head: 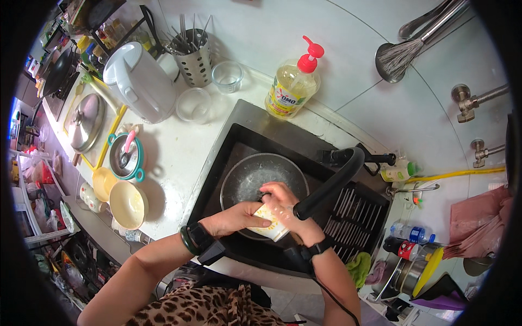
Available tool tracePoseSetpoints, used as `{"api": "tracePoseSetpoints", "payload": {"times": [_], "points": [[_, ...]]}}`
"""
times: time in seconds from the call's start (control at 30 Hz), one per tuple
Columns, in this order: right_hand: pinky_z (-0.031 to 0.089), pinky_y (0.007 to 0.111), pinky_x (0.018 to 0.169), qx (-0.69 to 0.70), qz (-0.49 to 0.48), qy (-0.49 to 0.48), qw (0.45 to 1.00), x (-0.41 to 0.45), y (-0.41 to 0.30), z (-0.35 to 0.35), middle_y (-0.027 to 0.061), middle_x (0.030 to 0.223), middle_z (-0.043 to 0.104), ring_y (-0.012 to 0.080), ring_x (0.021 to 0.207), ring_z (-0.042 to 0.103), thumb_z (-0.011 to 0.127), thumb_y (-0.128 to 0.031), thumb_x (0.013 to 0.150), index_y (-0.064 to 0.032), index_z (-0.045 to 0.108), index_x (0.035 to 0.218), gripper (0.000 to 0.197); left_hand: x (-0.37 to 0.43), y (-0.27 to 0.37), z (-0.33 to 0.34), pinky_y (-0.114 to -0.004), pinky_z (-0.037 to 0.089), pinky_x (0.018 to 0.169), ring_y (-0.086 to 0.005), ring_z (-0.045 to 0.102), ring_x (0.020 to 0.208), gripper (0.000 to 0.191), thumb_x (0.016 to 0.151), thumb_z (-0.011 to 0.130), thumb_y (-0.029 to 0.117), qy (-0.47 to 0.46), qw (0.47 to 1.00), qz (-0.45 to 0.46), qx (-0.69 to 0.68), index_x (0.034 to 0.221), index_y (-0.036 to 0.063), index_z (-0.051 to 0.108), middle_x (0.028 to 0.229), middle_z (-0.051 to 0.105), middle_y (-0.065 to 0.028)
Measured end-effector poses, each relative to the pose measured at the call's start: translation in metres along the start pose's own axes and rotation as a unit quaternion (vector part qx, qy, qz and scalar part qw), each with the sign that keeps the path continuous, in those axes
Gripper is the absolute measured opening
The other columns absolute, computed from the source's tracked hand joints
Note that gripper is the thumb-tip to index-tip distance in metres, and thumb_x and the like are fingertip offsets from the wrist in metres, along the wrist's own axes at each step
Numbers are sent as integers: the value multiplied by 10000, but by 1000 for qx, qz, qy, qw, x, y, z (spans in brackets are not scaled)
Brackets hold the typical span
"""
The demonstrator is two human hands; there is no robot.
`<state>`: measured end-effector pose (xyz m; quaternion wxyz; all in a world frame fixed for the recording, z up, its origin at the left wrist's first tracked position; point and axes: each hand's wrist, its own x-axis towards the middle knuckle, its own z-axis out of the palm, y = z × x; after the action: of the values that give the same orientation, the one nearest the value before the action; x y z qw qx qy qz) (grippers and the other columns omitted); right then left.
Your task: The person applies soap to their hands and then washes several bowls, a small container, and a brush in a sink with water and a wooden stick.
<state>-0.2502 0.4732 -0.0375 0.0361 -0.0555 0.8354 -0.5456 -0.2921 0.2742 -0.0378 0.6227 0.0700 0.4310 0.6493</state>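
Note:
My left hand (242,218) holds a white cup or small bowl (272,228) with a yellow pattern, its thumb along the outer wall. My right hand (281,203) is curled around the far side of the same vessel, wet, with its fingertips near a small dark patch I cannot identify. Both hands are over a round dark pan (261,173) with cloudy residue or water in it. That pan rests in a black sink (222,163). The end of a black faucet (326,187) hangs just above my right hand.
An OMO pump bottle (291,89) stands behind the sink. On the left counter are a cream bowl (128,205), a teal-handled bowl (126,157) with a spoon, and a white electric kettle (138,83). A slotted rack (355,216) and green cloth (359,269) are at right.

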Motion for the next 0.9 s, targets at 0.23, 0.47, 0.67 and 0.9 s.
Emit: {"api": "tracePoseSetpoints", "payload": {"times": [0.23, 0.47, 0.67, 0.9], "points": [[490, 408, 1050, 677, 319, 151, 646, -43, 39, 16, 150, 1337, 614, 260, 1215, 606, 530, -424, 1049, 6, 507, 1402, 557, 1, -11, -17, -413, 429, 1125, -219, 581, 1291, 492, 968, 680, 111, 5, 944, 143, -299, 1421, 20, 510, 1373, 626, -93], [533, 356, 953, 616, 274, 246, 696, -40, 41, 3, 117, 1245, 642, 222, 1112, 638, 581, -174, 1036, 20, 560, 1306, 333, -1, -20, -13, -467, 385, 1128, -251, 450, 1392, 700, 1003, 635, 354, 120, 972, 45, -196, 1566, 93, 313, 1529, 449, -108], [526, 344, 779, 239, 242, 232, 911, -47, 33, 17, 82, 945, 701, 210, 899, 675, 600, -182, 1012, -3, 668, 1061, 197, -5, -5, 38, -497, 360, 1127, -274, 277, 1481, 894, 957, 705, 378, 231, 963, 58, -124, 1624, 117, 170, 1616, 236, -150], [523, 496, 837, -154, 75, 31, 985, -49, -6, 53, 220, 1041, 677, 407, 982, 656, 591, -146, 955, -14, 587, 1246, 319, 27, -34, 3, -444, 450, 1049, -253, 495, 1306, 768, 943, 697, 317, 219, 956, 109, -160, 1536, 53, 286, 1426, 483, -146]]}}
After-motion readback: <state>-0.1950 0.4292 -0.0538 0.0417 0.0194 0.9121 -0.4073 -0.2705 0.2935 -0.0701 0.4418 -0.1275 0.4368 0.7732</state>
